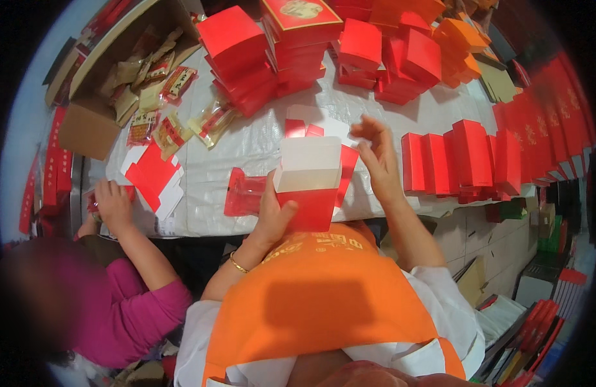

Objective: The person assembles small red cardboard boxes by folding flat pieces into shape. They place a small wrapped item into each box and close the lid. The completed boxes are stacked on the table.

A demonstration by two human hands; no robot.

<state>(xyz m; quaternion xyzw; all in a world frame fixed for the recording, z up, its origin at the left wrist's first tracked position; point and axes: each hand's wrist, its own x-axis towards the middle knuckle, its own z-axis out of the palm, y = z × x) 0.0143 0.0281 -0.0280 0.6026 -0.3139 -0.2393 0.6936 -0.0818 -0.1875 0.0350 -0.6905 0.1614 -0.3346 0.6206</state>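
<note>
My left hand [275, 211] is wrapped round the left side of a red carton [306, 205], held up in front of my orange apron. The carton's top is open, and its white inner flap [309, 153] stands up at the back. To the right of it, my right hand [377, 157] is raised with the fingers apart and bent, holding nothing. Flat red and white carton blanks [348, 169] lie behind the carton, partly hidden by it. A clear red plastic tray [244, 192] rests on the table just left of my left hand.
Red boxes [232, 39] are stacked at the back, with orange ones [462, 45] beside them. Closed red cartons [469, 155] stand in a row at right. At left are a cardboard box [85, 129] of food packets and a co-worker's hand [114, 203] on a red packet.
</note>
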